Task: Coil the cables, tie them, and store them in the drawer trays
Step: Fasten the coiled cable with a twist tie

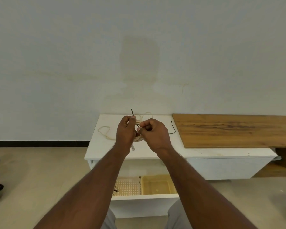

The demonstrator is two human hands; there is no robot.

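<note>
Both hands (139,131) pinch a cream coiled cable (139,138), seemingly black-tied.

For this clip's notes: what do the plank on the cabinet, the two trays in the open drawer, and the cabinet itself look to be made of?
Plank: wood or wood-look laminate, matte, with brown grain streaks.
Left tray: likely plastic, pale, with a grid of small holes.
Right tray: likely translucent yellowish plastic, smooth walls.
Cabinet: white board, probably laminated or painted, with a flat, even surface.
</note>
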